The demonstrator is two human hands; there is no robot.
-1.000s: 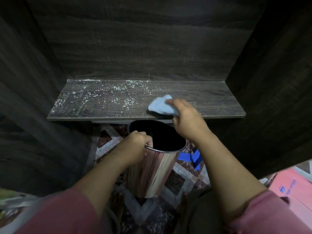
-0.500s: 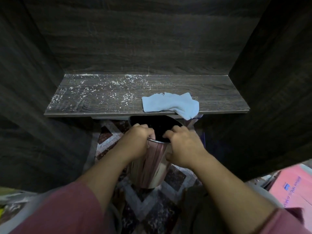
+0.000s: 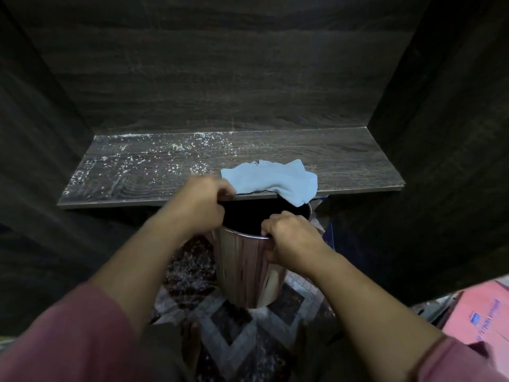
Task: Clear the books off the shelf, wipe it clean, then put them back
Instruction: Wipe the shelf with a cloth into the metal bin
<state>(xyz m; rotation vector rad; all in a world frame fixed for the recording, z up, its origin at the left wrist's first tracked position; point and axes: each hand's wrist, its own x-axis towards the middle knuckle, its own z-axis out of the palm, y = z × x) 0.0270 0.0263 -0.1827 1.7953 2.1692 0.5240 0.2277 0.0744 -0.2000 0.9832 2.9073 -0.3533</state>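
A dark wooden shelf (image 3: 344, 166) holds no books; white dust speckles its left half. A light blue cloth (image 3: 271, 179) lies loose on the shelf's front edge, one corner hanging over. Just below the edge stands a shiny metal bin (image 3: 248, 267). My left hand (image 3: 198, 206) grips the bin's rim on its left side. My right hand (image 3: 289, 238) grips the rim on the near right. Neither hand touches the cloth.
Dark wood panels wall in the shelf at the back and on both sides. A patterned tiled floor (image 3: 234, 332) lies under the bin. A pink book or box (image 3: 476, 312) lies at the lower right.
My right hand let go of the blue cloth, left it on the shelf edge and took hold of the bin's rim. The bin has come up closer under the shelf.
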